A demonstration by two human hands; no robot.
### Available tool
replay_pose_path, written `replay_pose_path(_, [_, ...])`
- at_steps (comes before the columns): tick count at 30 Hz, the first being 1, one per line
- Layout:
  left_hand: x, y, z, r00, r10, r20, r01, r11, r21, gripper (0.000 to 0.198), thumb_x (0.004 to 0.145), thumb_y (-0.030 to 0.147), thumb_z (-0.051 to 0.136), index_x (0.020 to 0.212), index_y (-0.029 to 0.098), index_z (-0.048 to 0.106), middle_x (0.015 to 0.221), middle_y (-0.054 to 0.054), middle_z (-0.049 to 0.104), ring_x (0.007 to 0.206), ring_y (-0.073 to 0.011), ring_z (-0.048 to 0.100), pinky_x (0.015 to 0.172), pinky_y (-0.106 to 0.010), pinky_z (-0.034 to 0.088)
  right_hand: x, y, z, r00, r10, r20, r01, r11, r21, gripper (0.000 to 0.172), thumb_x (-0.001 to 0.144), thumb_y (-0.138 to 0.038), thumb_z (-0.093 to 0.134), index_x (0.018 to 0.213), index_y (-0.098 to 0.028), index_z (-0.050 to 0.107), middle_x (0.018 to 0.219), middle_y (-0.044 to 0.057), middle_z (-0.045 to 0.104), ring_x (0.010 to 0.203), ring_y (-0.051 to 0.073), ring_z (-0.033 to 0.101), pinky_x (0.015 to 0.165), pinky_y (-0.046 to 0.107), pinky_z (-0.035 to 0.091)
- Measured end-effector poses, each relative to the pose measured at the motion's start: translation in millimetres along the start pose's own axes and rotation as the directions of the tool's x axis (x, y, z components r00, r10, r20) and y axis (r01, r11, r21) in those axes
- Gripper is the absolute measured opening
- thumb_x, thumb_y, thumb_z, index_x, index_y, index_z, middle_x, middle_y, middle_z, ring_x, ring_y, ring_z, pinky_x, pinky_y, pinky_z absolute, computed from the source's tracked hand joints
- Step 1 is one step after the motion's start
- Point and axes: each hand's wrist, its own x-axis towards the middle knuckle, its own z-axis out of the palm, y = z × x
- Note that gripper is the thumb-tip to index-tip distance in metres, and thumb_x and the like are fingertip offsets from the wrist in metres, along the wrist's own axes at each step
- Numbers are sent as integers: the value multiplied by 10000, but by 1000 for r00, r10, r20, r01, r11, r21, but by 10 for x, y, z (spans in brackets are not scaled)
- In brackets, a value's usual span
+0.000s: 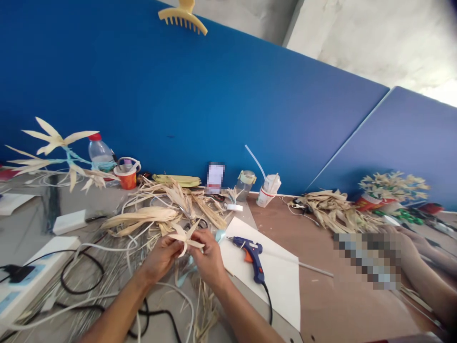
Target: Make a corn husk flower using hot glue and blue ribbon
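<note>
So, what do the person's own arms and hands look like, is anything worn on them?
The left hand and the right hand wear no gloves. The arms behind them are bare up to the picture's edge, with no sleeves in view. No watch, bracelet or ring shows, though such details are small here.

Bright, even daylight through a wide lens

Light was strongest on the pale plaster wall [374,38] at upper right, nearly washed out; shadows on the brown wooden tabletop [321,295] were soft. The tall blue partition panel [178,95] tilted and bowed toward the edges.
</note>
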Motion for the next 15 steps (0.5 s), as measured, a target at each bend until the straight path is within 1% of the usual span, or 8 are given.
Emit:
replay_pose_path(3, [6,-37,3,999,-51,15,52,992,-119,224,604,383,766,645,186,668,555,-2,576,589,-179,533,581,-298,437,-31,55,37,998,-10,-68,14,998,59,193,721,-122,588,829,-215,718,788,20,566,804,171,540,741,277,416])
replay_pose_path(6, [7,-64,4,997,-73,20,75,978,-193,225,572,358,795,673,185,694,631,-11,633,618,-172,547,615,-295,448,-65,87,79,992,-41,-121,52,994,96,149,718,-133,598,806,-204,696,787,17,579,795,170,547,739,282,419])
replay_pose_path(10, [-3,-91,11,995,-96,17,98,974,-205,211,575,328,805,685,176,709,654,-15,653,614,-148,547,612,-272,441,-94,101,124,979,-30,-200,57,990,132,102,687,-111,578,723,-191,630,740,-2,562,733,153,528,692,267,410])
replay_pose_path(15, [-30,-60,55,991,-119,-57,106,976,-192,238,545,327,821,661,157,701,579,11,607,548,-105,496,563,-238,410,-113,119,160,967,39,-252,8,983,185,110,652,-94,554,692,-187,598,721,-13,552,712,142,513,679,258,400])
